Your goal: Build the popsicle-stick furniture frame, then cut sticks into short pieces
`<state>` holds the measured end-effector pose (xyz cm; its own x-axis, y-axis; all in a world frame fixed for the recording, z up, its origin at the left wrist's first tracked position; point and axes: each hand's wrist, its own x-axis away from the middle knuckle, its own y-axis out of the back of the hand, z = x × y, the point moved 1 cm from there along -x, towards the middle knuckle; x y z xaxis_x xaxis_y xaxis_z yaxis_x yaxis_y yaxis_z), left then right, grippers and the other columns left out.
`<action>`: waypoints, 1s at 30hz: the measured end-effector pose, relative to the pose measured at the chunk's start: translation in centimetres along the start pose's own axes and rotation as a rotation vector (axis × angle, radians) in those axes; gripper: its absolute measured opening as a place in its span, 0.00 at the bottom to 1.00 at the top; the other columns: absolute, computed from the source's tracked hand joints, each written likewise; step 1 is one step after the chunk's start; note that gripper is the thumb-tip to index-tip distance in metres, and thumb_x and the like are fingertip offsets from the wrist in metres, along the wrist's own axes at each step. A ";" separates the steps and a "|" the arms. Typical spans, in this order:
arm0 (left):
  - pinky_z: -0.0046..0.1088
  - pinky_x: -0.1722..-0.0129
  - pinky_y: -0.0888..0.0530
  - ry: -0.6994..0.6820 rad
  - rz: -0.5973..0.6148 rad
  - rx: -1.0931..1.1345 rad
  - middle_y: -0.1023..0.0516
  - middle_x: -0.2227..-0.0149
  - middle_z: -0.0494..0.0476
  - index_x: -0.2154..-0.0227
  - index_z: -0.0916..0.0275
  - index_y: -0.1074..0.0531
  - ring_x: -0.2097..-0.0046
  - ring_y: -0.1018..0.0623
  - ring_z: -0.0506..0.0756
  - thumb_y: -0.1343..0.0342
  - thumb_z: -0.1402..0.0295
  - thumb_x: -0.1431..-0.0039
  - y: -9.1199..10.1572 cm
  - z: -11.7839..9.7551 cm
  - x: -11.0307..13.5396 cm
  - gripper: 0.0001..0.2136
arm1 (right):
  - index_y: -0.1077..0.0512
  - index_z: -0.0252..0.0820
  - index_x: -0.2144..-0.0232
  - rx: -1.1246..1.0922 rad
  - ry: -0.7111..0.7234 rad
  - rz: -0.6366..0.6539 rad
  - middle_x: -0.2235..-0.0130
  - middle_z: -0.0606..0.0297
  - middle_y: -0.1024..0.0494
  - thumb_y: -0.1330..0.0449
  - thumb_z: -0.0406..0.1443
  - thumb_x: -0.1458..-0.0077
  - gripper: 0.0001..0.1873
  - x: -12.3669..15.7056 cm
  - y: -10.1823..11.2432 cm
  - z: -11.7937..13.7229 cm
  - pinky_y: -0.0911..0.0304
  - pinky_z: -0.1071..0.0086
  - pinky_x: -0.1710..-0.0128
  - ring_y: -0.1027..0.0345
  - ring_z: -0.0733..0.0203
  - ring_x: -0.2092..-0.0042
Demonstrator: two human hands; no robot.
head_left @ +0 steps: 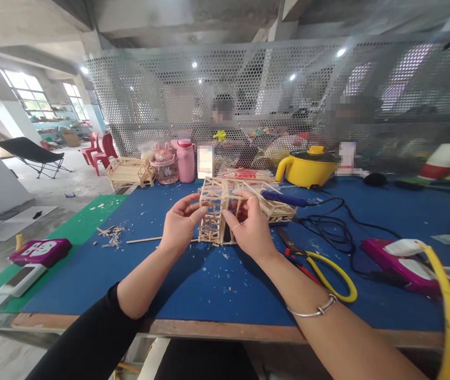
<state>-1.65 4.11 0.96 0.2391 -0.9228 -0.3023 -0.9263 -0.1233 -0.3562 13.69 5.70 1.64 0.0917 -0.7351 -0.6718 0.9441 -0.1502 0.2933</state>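
Between my two hands stands a small wooden stick model (212, 216), a box-like frame of thin pale sticks with ladder-like crosspieces. My left hand (181, 221) grips its left side with fingers and thumb. Around its right side my right hand (252, 224) is closed, thumb on the front edge. Part of the model is hidden behind the fingers. Just right of it a second stick structure (282, 211) rests on the mat, with a blue-handled corded tool (284, 198) lying across it. A loose stick (143, 240) lies to the left of my left hand.
Yellow-handled scissors (330, 269) and a red-handled tool (306, 271) lie near my right forearm. Black cable loops lead to a purple power strip (403, 264). Behind are a yellow pot (308, 170), a pink bottle (186, 162) and a perforated screen (149, 100). Stick scraps (112, 236) lie left.
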 end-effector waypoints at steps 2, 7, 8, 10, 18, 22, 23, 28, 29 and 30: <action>0.32 0.57 0.29 0.006 0.015 -0.003 0.21 0.64 0.56 0.53 0.63 0.33 0.60 0.23 0.54 0.36 0.70 0.58 0.0 -0.4 0.1 0.25 | 0.42 0.43 0.53 -0.006 -0.005 0.008 0.67 0.65 0.29 0.42 0.36 0.51 0.22 0.0 0.0 0.0 0.34 0.65 0.67 0.32 0.61 0.68; 0.35 0.53 0.31 0.086 0.235 -0.070 0.28 0.51 0.59 0.48 0.57 0.37 0.54 0.26 0.55 0.36 0.73 0.59 1.3 -1.2 0.1 0.31 | 0.42 0.44 0.53 -0.016 -0.018 0.026 0.67 0.64 0.29 0.42 0.36 0.50 0.22 0.0 0.1 0.1 0.34 0.65 0.67 0.32 0.61 0.68; 0.36 0.53 0.31 0.138 0.294 -0.153 0.26 0.53 0.60 0.52 0.59 0.32 0.55 0.26 0.56 0.37 0.72 0.58 1.6 -1.1 0.1 0.26 | 0.42 0.44 0.53 -0.016 -0.018 0.023 0.67 0.65 0.30 0.43 0.36 0.50 0.21 0.0 0.1 0.1 0.35 0.65 0.68 0.33 0.61 0.69; 0.36 0.55 0.31 0.215 0.368 -0.363 0.22 0.61 0.60 0.63 0.63 0.25 0.59 0.24 0.56 0.38 0.68 0.56 2.2 -0.7 0.1 0.14 | 0.40 0.44 0.54 -0.017 -0.014 0.010 0.68 0.65 0.30 0.43 0.37 0.49 0.19 -0.1 0.2 0.2 0.35 0.66 0.69 0.34 0.62 0.70; 0.30 0.65 0.31 0.031 0.237 -0.585 0.21 0.69 0.55 0.69 0.61 0.23 0.69 0.26 0.53 0.41 0.62 0.54 1.5 -2.5 -2.6 0.10 | 0.40 0.43 0.55 -0.082 -0.095 -0.089 0.66 0.63 0.30 0.50 0.41 0.44 0.15 -0.7 1.4 -0.8 0.36 0.66 0.67 0.34 0.62 0.67; 0.27 0.69 0.33 -0.150 0.298 -0.709 0.22 0.73 0.54 0.72 0.59 0.22 0.72 0.29 0.52 0.41 0.66 0.56 0.2 -6.6 -5.5 0.07 | 0.40 0.42 0.57 -0.133 -0.148 -0.063 0.68 0.65 0.30 0.49 0.42 0.45 0.15 -0.9 1.3 -1.1 0.37 0.68 0.68 0.34 0.62 0.68; 0.27 0.69 0.34 -0.191 0.307 -0.737 0.23 0.74 0.53 0.73 0.59 0.22 0.72 0.30 0.52 0.40 0.68 0.57 -0.1 -7.5 -6.2 0.06 | 0.40 0.42 0.58 -0.120 -0.148 -0.049 0.68 0.66 0.30 0.48 0.42 0.45 0.14 -0.9 1.2 -1.1 0.37 0.68 0.68 0.34 0.62 0.68; 0.28 0.63 0.34 -0.250 0.351 -0.771 0.26 0.79 0.52 0.80 0.58 0.24 0.73 0.32 0.53 0.39 0.75 0.61 -0.9 -9.4 -7.9 0.05 | 0.38 0.42 0.58 0.101 -0.192 0.080 0.71 0.68 0.31 0.46 0.39 0.50 0.15 -0.6 0.7 -2.0 0.39 0.68 0.70 0.38 0.65 0.75; 0.29 0.61 0.34 -0.245 0.348 -0.766 0.25 0.78 0.53 0.81 0.58 0.24 0.71 0.31 0.54 0.40 0.75 0.61 -0.7 -9.3 -8.0 0.05 | 0.38 0.42 0.57 0.143 -0.209 0.107 0.71 0.68 0.31 0.46 0.38 0.50 0.16 -0.5 0.7 -2.2 0.39 0.68 0.71 0.39 0.66 0.76; 0.29 0.58 0.35 -0.244 0.337 -0.765 0.25 0.78 0.53 0.81 0.58 0.24 0.69 0.30 0.55 0.40 0.75 0.61 -0.5 -9.0 -8.0 0.05 | 0.39 0.42 0.56 0.172 -0.220 0.127 0.70 0.69 0.31 0.46 0.38 0.51 0.18 -0.4 0.6 -2.4 0.39 0.69 0.72 0.39 0.66 0.77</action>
<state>-5.73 8.25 11.45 -0.1086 -0.8611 -0.4967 -0.8792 -0.1499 0.4522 14.99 7.45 0.49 0.1173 -0.8781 -0.4639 0.8604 -0.1435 0.4891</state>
